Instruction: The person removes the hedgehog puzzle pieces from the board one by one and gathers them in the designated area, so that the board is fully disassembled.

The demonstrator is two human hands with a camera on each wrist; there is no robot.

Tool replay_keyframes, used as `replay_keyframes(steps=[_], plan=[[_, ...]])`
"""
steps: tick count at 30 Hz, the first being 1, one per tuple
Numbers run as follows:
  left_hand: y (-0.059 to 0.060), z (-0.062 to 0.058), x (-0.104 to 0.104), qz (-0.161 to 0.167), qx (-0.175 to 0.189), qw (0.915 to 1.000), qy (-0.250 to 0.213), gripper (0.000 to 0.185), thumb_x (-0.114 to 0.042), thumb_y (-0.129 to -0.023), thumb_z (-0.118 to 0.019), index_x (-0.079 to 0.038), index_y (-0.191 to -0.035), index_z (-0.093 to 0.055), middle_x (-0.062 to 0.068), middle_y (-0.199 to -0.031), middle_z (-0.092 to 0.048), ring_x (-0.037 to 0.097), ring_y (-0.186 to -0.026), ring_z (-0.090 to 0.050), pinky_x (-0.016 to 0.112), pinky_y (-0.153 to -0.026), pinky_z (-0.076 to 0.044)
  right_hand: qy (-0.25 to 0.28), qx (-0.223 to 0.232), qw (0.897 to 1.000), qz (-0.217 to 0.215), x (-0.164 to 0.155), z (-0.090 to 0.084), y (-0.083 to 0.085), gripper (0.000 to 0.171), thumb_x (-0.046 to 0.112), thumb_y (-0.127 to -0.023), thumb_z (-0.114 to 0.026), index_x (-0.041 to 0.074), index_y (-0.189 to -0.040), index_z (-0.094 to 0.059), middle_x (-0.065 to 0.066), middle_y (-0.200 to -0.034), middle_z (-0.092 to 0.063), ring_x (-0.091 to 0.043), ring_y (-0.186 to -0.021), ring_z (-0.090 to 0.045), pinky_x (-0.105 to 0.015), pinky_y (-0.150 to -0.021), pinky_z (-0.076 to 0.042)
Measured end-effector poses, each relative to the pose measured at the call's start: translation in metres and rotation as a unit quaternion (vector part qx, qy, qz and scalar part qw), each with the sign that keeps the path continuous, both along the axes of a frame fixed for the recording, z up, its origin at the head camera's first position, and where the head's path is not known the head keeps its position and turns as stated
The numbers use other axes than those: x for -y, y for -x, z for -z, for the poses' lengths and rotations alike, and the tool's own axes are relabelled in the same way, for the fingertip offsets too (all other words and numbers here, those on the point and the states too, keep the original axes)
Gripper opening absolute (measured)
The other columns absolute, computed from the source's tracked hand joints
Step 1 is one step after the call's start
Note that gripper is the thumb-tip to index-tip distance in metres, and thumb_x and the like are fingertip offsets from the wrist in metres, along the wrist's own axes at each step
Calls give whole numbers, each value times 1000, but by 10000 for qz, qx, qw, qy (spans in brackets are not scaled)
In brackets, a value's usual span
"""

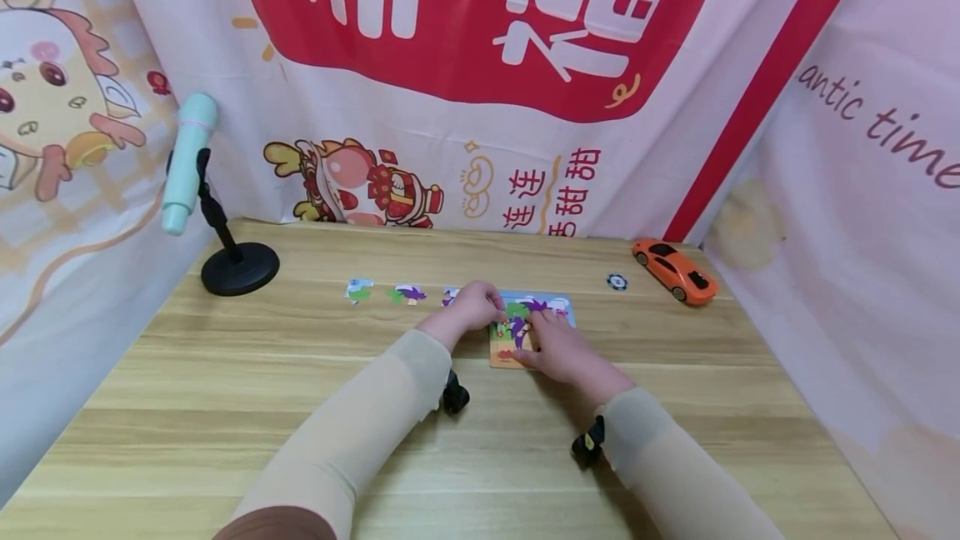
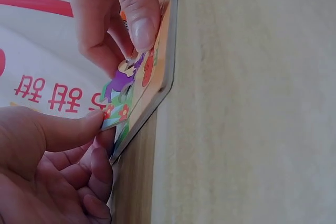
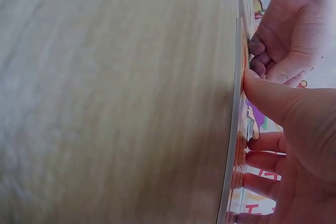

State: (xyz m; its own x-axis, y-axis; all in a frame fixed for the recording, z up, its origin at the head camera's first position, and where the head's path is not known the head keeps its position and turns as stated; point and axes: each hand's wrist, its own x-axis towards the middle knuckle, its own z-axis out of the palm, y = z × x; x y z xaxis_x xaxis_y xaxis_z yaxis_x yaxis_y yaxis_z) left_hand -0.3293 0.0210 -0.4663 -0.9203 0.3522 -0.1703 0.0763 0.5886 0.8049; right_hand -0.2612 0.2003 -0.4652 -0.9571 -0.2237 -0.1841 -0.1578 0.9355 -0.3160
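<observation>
A colourful puzzle board (image 1: 501, 354) lies flat on the wooden table (image 1: 300, 407). My left hand (image 1: 480, 305) is at the board's left edge and pinches a puzzle piece (image 2: 118, 106) between thumb and curled fingers. My right hand (image 1: 551, 340) lies over the board's near right part. Its fingertips (image 2: 137, 24) press down on the same piece, and its thumb (image 3: 262, 95) touches the board's edge (image 3: 233, 129). Most of the board's picture is hidden under both hands.
Three loose puzzle pieces (image 1: 358, 290) (image 1: 407, 294) (image 1: 450, 296) lie in a row left of the board. A teal microphone on a black stand (image 1: 238, 267) is at the far left. A small round token (image 1: 617, 282) and an orange toy car (image 1: 675, 271) are at the far right. Printed cloth walls enclose the table.
</observation>
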Motion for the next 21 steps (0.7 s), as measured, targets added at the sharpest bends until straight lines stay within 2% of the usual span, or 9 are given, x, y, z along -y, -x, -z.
replay_keyframes(steps=[6,14,18,21], plan=[[0,0,0,-152,110,9997,-176,6,-11,-90,-72,-8,-89,-66,6,-92,-61,23,-85,-55,34,-74,-45,-13,-7,10000,33,1,-1,0,78,54,-88,-68,8,-146,-43,-11,-138,-48,-29,-130,-42,-50,-109,-33],[1,-1,-1,-328,279,9989,-189,5,-12,-91,-70,-8,-93,-69,6,-94,-62,24,-91,-56,38,-80,-45,67,-136,9999,-84,1,-3,-4,77,53,-88,-68,6,-144,-43,-13,-138,-49,-32,-130,-42,-50,-109,-33],[1,-4,4,-296,22,9995,-109,5,-11,-88,-73,-8,-89,-69,5,-89,-63,22,-85,-57,35,-76,-47,92,-94,9999,-71,1,-4,-5,78,53,-89,-68,6,-145,-43,-13,-141,-47,-32,-133,-40,-51,-109,-32],[0,-13,15,-240,-253,9994,-53,8,-9,-84,-76,-7,-87,-68,5,-86,-63,21,-79,-57,33,-71,-48,103,-110,9998,-88,1,-4,-6,78,52,-89,-67,5,-146,-42,-14,-142,-47,-33,-134,-40,-51,-109,-31]])
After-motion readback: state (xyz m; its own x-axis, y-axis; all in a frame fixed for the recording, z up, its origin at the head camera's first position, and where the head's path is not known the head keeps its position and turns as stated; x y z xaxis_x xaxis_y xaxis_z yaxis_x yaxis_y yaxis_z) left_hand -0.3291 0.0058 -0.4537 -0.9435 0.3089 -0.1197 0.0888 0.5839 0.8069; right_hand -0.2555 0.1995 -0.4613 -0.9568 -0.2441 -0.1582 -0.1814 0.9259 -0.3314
